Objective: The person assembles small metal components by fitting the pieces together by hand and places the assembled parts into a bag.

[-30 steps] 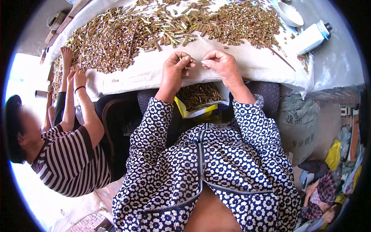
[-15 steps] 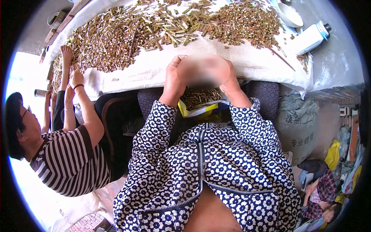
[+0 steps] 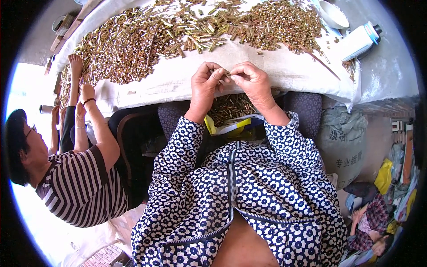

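Pinching one end of a thin metal piece (image 3: 227,74) is the left hand (image 3: 206,85), thumb against bent forefinger, remaining fingers curled inward. Right hand (image 3: 252,83), thumb and forefinger likewise closed, grips the opposite end, so the piece lies between the two sets of fingertips; its exact shape is too small to make out. Below and between both hands: an open bag (image 3: 229,109) with a yellow and white rim, containing many slim brass-toned pieces. Behind the hands: white cloth (image 3: 275,64) over a table. Beyond the left hand, toward its left: a broad heap of small metal parts (image 3: 115,49). Beyond the right hand: a second heap (image 3: 284,26). To the right hand's right: a thin rod (image 3: 324,66), then a white bottle (image 3: 358,43) lying tilted, with a bowl (image 3: 333,15) farther off. Well left of the left hand: a co-worker's hand (image 3: 87,92).
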`<state>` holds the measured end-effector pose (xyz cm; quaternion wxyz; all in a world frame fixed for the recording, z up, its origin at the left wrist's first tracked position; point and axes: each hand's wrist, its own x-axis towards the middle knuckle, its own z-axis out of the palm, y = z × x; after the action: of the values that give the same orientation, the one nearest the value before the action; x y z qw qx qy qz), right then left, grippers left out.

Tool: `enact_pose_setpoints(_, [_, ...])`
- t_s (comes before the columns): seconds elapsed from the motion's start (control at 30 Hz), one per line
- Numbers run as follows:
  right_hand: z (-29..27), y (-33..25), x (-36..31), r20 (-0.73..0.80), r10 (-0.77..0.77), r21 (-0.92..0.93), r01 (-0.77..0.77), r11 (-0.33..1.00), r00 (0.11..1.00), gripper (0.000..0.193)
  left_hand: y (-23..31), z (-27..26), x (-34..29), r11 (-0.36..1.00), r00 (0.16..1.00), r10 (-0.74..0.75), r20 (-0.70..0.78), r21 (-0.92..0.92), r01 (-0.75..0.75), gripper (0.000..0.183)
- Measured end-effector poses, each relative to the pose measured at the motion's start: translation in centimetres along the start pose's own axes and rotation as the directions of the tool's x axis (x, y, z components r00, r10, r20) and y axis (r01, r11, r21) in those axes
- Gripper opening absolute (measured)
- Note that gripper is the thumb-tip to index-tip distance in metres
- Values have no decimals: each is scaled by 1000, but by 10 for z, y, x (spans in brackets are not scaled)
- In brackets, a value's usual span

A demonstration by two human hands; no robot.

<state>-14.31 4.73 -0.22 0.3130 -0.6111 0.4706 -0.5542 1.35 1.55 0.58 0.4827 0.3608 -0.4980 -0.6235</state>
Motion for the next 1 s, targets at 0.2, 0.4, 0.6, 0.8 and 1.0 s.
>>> enact_pose_setpoints(0.2, [-11,15,4,135,-26,-442,84,893,991,10,-20,10,4,582,903,366,224,702,-410,9])
enact_pose_setpoints(0.4, [-31,26,22,-63,-109,-658,41,752,992,17,-12,21,1,376,863,368,346,794,-479,9])
enact_pose_setpoints(0.6, [-35,36,42,-103,-74,-823,-43,566,992,17,-18,17,6,504,875,367,316,723,-473,8])
enact_pose_setpoints(0.8, [-41,59,43,-84,-82,-871,-33,490,993,13,-17,23,8,401,848,385,365,762,-509,6])
enact_pose_setpoints(1.0, [-43,72,40,-109,-158,-843,-7,538,982,11,-20,5,12,970,998,-45,50,241,32,5])
